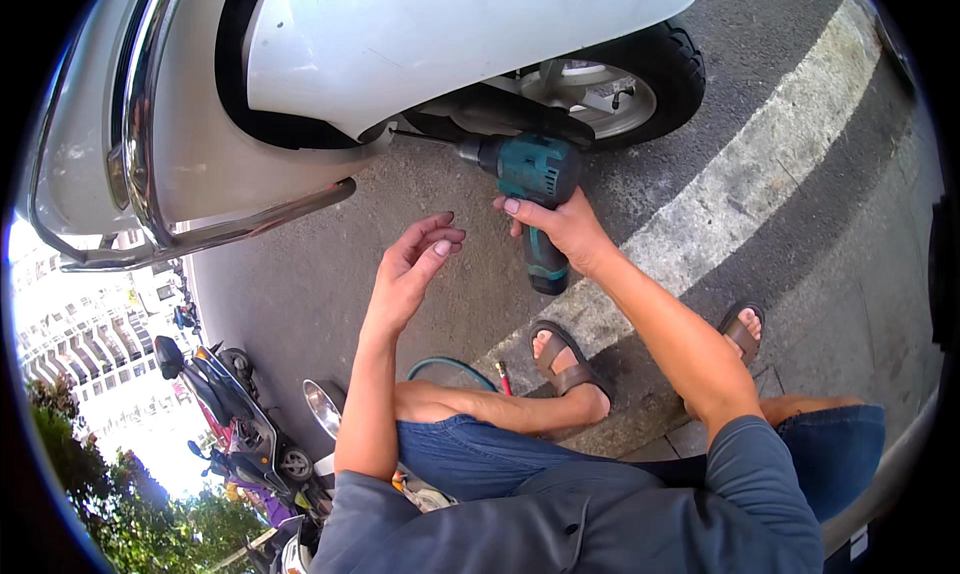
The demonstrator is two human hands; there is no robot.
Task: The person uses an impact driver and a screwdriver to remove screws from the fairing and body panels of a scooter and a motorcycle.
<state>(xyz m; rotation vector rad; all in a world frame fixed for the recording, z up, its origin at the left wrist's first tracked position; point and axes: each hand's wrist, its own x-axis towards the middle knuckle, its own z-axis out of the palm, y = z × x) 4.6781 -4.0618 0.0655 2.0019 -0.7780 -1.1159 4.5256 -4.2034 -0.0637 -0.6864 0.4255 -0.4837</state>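
Observation:
My right hand (570,224) is wrapped round the grip of a teal and black cordless drill (545,169). Its long thin bit (425,137) points left, with the tip at the lower edge of a white scooter's body panel (400,54); whether it sits in a screw cannot be made out. Below and left of the drill, my left hand (405,274) hangs free in the air. Its fingers are loosely bent, thumb near the fingertips, and I see nothing between them. Dark smudges mark the fingertips.
The scooter's wheel (625,94) is beyond the drill, and its chrome guard bar (250,214) is at the left. A teal hose (450,362) with a red-and-brass end (504,376) lies by my sandalled foot (565,359). A white painted band (720,194) crosses the pavement. Parked motorbikes (245,404) stand at lower left.

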